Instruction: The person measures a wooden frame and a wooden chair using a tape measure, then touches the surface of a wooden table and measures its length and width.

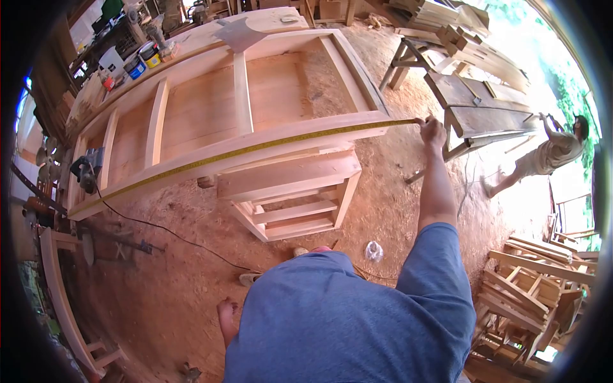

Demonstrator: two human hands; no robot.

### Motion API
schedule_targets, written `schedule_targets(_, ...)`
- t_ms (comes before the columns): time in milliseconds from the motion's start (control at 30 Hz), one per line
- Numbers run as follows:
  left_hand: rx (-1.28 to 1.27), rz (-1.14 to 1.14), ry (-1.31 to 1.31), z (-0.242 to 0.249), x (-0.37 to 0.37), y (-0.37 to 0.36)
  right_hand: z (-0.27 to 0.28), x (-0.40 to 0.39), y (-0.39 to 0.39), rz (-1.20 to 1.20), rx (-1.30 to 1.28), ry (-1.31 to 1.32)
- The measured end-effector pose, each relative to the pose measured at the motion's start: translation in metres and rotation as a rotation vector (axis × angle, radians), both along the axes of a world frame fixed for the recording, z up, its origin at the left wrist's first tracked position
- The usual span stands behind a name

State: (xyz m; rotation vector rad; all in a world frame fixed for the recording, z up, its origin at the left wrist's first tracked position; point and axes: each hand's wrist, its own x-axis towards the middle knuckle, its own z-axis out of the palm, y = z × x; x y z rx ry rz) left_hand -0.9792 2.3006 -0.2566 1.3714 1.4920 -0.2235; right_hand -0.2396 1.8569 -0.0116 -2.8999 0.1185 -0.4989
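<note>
A yellow tape measure [255,150] is stretched along the near long rail of a big wooden frame [198,163]. Its right end runs out past the rail to my right hand [432,132], which is closed on it with the arm reaching forward. The tape's far left end lies near the frame's left corner, too small to make out. My left hand [227,313] hangs low beside my body, away from the frame; its fingers are mostly hidden. Several crosspieces [243,92] span the frame. Beneath its near rail stands a smaller wooden frame [290,185].
A power tool [87,169] sits at the frame's left end, its black cord [172,230] crossing the dirt floor. Paint tubs [150,55] stand on the back bench. Another person [555,150] is by a plank-topped workbench [476,105] at right. Timber pieces [523,293] are piled at lower right.
</note>
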Motion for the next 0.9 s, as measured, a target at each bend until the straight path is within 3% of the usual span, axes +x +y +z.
schedule_targets(100, -0.034, 0.139, 0.044, 0.018, 0.007, -0.01, 0.013, 0.001, -0.008, -0.022, -0.03, 0.005)
schedule_targets(200, -0.066, 0.231, 0.001, -0.046, -0.03, -0.008, 0.011, 0.004, -0.01, -0.025, -0.048, -0.05)
schedule_targets(367, 0.022, 0.067, -0.068, -0.011, -0.028, -0.018, 0.014, 0.004, -0.023, -0.021, -0.005, -0.045)
schedule_targets(433, -0.031, 0.128, -0.073, -0.021, -0.036, -0.018, 0.017, 0.002, -0.032, -0.035, -0.02, -0.097)
schedule_targets(500, -0.171, 0.3, -0.052, -0.07, -0.061, -0.005, 0.014, 0.004, -0.038, -0.045, -0.014, -0.121)
schedule_targets(600, -0.016, 0.157, -0.037, -0.026, -0.041, -0.02, 0.019, -0.003, -0.037, -0.058, -0.027, -0.124)
schedule_targets(700, -0.037, 0.118, -0.131, -0.013, -0.036, -0.024, 0.019, -0.006, -0.042, -0.082, -0.023, -0.15)
schedule_targets(900, 0.017, 0.184, 0.124, 0.002, -0.029, -0.027, 0.032, -0.004, -0.098, -0.184, 0.025, -0.164)
